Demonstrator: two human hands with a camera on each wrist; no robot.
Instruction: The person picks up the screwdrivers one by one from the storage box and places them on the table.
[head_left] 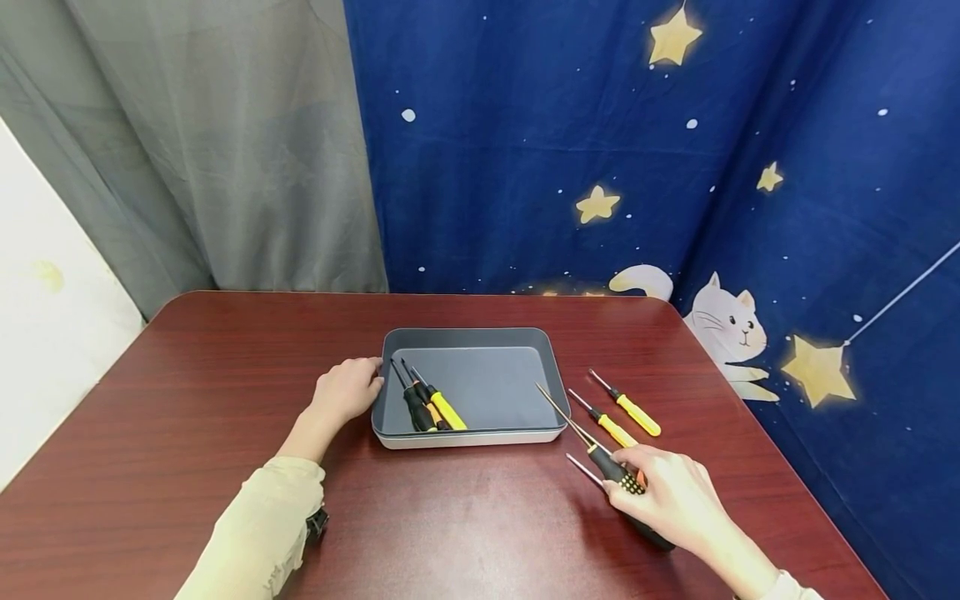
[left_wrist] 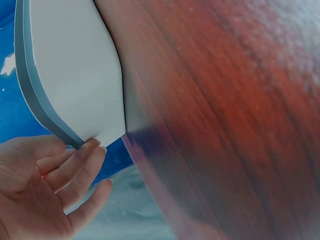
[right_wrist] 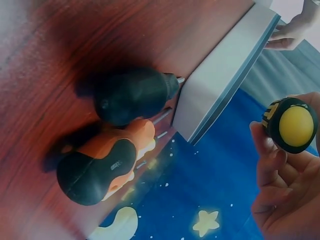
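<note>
A: How is the tray (head_left: 551,360) held?
B: Its left rim is touched by the straight fingers of the left hand (head_left: 347,390); three screwdrivers (head_left: 426,404) lie inside.
A: And the right hand (head_left: 671,493)?
B: A black-and-yellow screwdriver (head_left: 613,468) is gripped just right of the tray, above the table (head_left: 187,433).

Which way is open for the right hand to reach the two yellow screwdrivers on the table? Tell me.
Probably not freely: the right hand already grips a black-and-yellow screwdriver. Otherwise the two yellow screwdrivers lie uncovered on the table just ahead of it.
</note>
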